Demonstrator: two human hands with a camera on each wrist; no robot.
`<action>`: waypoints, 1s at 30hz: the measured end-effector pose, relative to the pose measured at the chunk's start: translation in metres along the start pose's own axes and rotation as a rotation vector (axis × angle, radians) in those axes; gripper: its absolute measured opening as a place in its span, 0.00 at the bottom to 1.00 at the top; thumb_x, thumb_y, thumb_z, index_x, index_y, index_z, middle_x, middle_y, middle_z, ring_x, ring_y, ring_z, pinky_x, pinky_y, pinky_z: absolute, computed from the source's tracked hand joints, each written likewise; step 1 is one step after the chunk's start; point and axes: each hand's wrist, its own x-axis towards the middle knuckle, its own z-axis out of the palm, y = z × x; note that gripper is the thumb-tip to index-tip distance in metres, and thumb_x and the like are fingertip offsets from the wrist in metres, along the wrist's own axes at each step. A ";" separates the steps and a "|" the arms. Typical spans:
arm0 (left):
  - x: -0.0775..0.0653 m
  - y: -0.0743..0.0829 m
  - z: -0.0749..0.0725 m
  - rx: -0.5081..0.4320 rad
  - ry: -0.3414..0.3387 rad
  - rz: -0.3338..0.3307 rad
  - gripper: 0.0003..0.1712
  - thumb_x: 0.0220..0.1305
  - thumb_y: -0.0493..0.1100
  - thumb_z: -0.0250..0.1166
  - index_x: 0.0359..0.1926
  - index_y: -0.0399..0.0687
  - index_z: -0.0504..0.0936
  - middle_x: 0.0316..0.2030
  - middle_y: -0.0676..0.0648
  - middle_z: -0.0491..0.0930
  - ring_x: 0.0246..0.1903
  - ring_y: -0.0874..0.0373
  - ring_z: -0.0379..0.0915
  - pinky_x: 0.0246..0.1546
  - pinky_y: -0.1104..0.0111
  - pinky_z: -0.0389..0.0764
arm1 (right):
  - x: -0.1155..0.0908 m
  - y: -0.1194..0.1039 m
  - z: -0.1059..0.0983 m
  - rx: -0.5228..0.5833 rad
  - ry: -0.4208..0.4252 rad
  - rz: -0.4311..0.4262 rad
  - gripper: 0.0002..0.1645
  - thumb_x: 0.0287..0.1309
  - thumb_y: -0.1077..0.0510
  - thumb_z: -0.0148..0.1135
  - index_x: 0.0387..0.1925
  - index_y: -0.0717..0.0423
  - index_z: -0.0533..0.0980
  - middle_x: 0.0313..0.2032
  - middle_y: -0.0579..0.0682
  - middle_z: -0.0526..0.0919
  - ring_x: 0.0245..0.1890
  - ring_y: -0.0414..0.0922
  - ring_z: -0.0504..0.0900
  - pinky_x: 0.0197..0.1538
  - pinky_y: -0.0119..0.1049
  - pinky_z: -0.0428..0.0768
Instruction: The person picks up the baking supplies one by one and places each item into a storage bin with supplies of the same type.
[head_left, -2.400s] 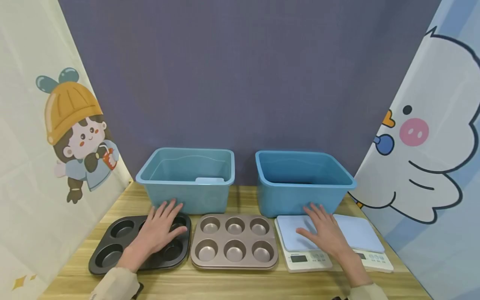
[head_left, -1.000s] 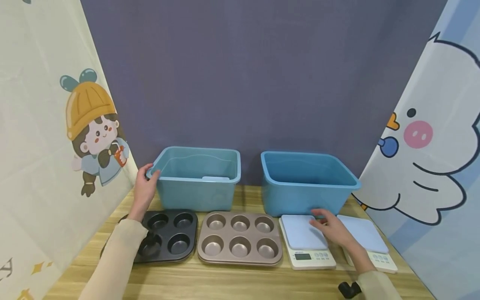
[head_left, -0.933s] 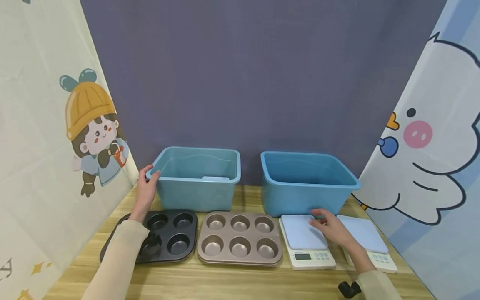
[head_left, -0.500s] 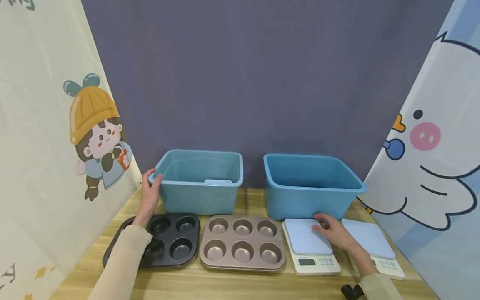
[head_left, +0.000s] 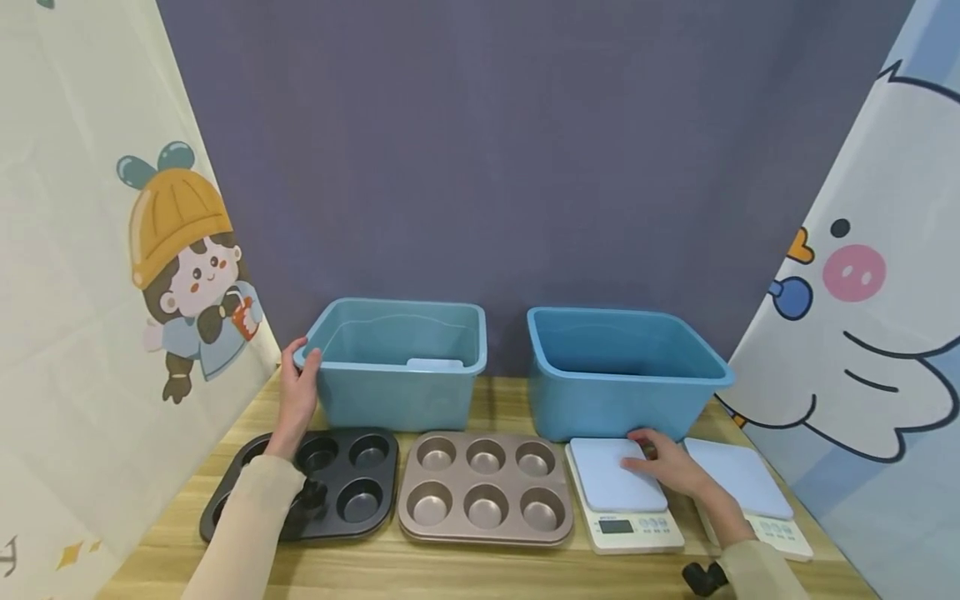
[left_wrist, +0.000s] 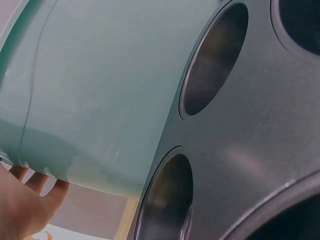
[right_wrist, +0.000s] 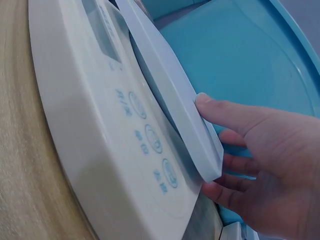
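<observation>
My left hand (head_left: 298,402) grips the left rim of the pale teal plastic bin (head_left: 393,402), thumb at the front corner. In the left wrist view, fingers of the left hand (left_wrist: 25,210) curl against the bin's side. At the right, my right hand (head_left: 670,464) holds the right edge of the nearer white kitchen scale (head_left: 606,475). The right wrist view shows the right hand (right_wrist: 272,155) with its thumb on the pale platform (right_wrist: 172,85) and fingers bent below the platform's edge. Both bin and scale rest on the table.
A dark muffin tin (head_left: 337,476) lies under my left forearm, a bronze muffin tin (head_left: 461,481) beside it. Beyond my right hand is a second kitchen scale (head_left: 735,477). A blue bin (head_left: 600,408) stands behind the scales. Something white (head_left: 435,365) sits inside the teal bin.
From over the dark muffin tin, my left hand has gone up and left to the teal bin's rim. My right hand has come down from above the scales onto the nearer one's edge.
</observation>
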 end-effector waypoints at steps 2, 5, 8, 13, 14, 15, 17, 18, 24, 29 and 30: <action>0.000 0.001 0.001 0.002 0.001 0.006 0.33 0.76 0.57 0.48 0.74 0.49 0.55 0.73 0.39 0.54 0.69 0.46 0.54 0.71 0.48 0.54 | 0.000 0.001 0.000 0.012 -0.007 0.003 0.38 0.59 0.44 0.68 0.60 0.66 0.70 0.56 0.64 0.74 0.50 0.53 0.75 0.48 0.45 0.76; 0.001 0.002 0.002 -0.004 -0.003 0.021 0.34 0.76 0.58 0.48 0.74 0.48 0.55 0.73 0.38 0.54 0.69 0.45 0.55 0.71 0.47 0.55 | 0.000 0.002 -0.001 0.041 -0.008 0.027 0.38 0.58 0.45 0.70 0.60 0.66 0.70 0.52 0.61 0.75 0.46 0.50 0.73 0.46 0.41 0.74; 0.001 0.003 0.002 -0.009 -0.008 0.024 0.34 0.76 0.59 0.48 0.74 0.49 0.54 0.73 0.38 0.54 0.69 0.45 0.54 0.71 0.47 0.54 | 0.000 0.002 0.000 0.067 -0.016 0.040 0.38 0.58 0.47 0.70 0.60 0.68 0.68 0.48 0.59 0.75 0.43 0.48 0.71 0.44 0.38 0.73; -0.002 0.002 0.001 0.002 0.000 0.008 0.35 0.76 0.59 0.48 0.74 0.49 0.53 0.74 0.38 0.53 0.70 0.44 0.53 0.71 0.46 0.54 | -0.002 -0.001 -0.001 0.069 -0.028 0.087 0.40 0.58 0.46 0.69 0.59 0.69 0.66 0.46 0.59 0.75 0.42 0.48 0.72 0.42 0.37 0.74; -0.002 0.002 0.000 0.006 0.003 0.005 0.35 0.76 0.59 0.48 0.74 0.49 0.53 0.74 0.38 0.53 0.70 0.44 0.53 0.71 0.46 0.54 | -0.002 -0.001 -0.001 0.059 -0.033 0.094 0.40 0.59 0.45 0.69 0.59 0.69 0.66 0.46 0.60 0.75 0.42 0.48 0.73 0.42 0.39 0.75; -0.003 0.002 0.000 0.009 0.004 0.004 0.35 0.76 0.59 0.47 0.74 0.49 0.53 0.74 0.38 0.53 0.70 0.44 0.53 0.71 0.46 0.54 | -0.003 -0.002 -0.001 0.051 -0.036 0.107 0.41 0.59 0.43 0.68 0.60 0.70 0.66 0.47 0.61 0.76 0.43 0.49 0.74 0.43 0.40 0.76; -0.003 0.002 -0.001 0.008 0.008 0.005 0.35 0.76 0.59 0.47 0.75 0.48 0.53 0.74 0.38 0.53 0.70 0.43 0.53 0.71 0.45 0.54 | -0.003 -0.004 -0.002 0.035 -0.044 0.123 0.43 0.59 0.41 0.67 0.60 0.70 0.66 0.50 0.62 0.77 0.45 0.51 0.76 0.46 0.45 0.77; -0.003 0.001 -0.001 0.008 0.009 0.004 0.35 0.76 0.60 0.48 0.74 0.49 0.54 0.74 0.39 0.53 0.70 0.43 0.53 0.72 0.45 0.53 | -0.003 -0.004 -0.002 0.026 -0.047 0.127 0.44 0.59 0.40 0.66 0.61 0.70 0.66 0.51 0.63 0.77 0.47 0.52 0.76 0.47 0.47 0.78; -0.003 0.003 0.000 0.025 -0.004 -0.001 0.36 0.75 0.61 0.47 0.75 0.49 0.53 0.75 0.38 0.52 0.71 0.42 0.51 0.72 0.44 0.52 | -0.001 -0.003 -0.004 0.032 -0.053 0.168 0.45 0.58 0.39 0.68 0.59 0.72 0.67 0.54 0.67 0.75 0.51 0.57 0.76 0.52 0.53 0.77; -0.004 0.004 0.000 0.026 0.002 -0.003 0.35 0.76 0.59 0.47 0.75 0.49 0.53 0.74 0.37 0.52 0.71 0.41 0.52 0.72 0.44 0.52 | -0.001 -0.006 -0.006 0.089 -0.078 0.225 0.47 0.57 0.40 0.69 0.60 0.74 0.64 0.56 0.70 0.72 0.52 0.58 0.73 0.55 0.54 0.74; -0.004 0.004 -0.001 0.028 0.006 -0.005 0.35 0.76 0.59 0.47 0.75 0.49 0.53 0.74 0.37 0.52 0.71 0.41 0.52 0.72 0.44 0.52 | -0.002 -0.007 -0.007 0.096 -0.081 0.235 0.48 0.57 0.40 0.69 0.61 0.74 0.63 0.57 0.70 0.71 0.53 0.58 0.73 0.55 0.55 0.74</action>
